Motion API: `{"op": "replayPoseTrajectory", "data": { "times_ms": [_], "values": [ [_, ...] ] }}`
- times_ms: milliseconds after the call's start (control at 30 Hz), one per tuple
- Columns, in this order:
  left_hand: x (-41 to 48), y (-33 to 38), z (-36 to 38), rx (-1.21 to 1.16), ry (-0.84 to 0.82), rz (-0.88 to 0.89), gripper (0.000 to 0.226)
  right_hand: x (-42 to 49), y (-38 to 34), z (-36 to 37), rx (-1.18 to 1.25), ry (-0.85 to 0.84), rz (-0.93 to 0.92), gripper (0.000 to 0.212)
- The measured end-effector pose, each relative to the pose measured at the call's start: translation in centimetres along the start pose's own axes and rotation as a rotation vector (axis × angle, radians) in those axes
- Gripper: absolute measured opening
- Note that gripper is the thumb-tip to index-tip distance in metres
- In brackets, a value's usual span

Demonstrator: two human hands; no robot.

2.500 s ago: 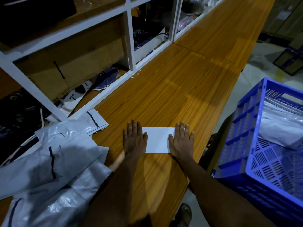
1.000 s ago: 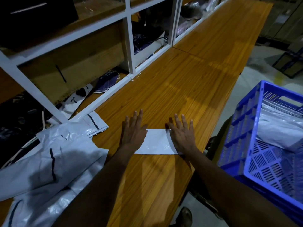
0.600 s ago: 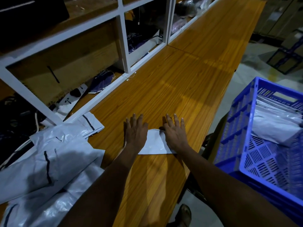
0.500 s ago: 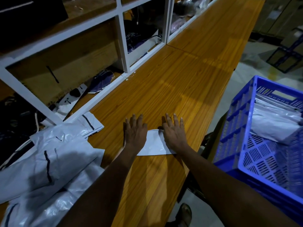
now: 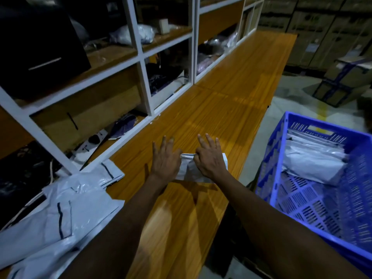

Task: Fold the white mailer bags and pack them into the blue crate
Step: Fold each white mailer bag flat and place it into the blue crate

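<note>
the folded white bag (image 5: 188, 171) lies on the wooden table (image 5: 231, 97), partly under both hands. the left hand (image 5: 165, 160) covers its left end with fingers straight. i cannot tell if its thumb grips. the right hand (image 5: 210, 161) covers the right end, its thumb curled on the bag's far edge. the blue crate (image 5: 269, 168) stands off to the right.

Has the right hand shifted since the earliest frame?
Yes. The right hand moved left, away from the table edge, toward the left hand on the mailer bag.
</note>
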State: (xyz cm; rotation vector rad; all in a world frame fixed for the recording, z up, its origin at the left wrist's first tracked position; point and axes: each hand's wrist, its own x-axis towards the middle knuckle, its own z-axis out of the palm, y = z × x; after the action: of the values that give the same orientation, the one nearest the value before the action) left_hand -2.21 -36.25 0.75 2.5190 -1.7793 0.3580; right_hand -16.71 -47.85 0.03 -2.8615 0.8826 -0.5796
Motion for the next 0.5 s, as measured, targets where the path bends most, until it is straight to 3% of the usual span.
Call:
{"op": "replayPoseTrajectory", "data": {
  "times_ms": [133, 333, 500],
  "values": [
    [2.8, 2.5, -3.0, -0.062, 0.132, 0.085, 0.019, 0.5, 2.8, -4.4, -0.01, 0.054, 0.061, 0.058],
    [8.8, 10.0, -7.2, -0.115, 0.299, 0.279, 0.039, -0.3, 10.2, -11.4, -0.091, 0.185, 0.212, 0.06],
    [14.5, 19.6, -9.4, -0.213, 0.423, 0.459, 0.032, -3.5, 19.0, -15.8, -0.239, 0.318, 0.317, 0.049]
  ]
}}
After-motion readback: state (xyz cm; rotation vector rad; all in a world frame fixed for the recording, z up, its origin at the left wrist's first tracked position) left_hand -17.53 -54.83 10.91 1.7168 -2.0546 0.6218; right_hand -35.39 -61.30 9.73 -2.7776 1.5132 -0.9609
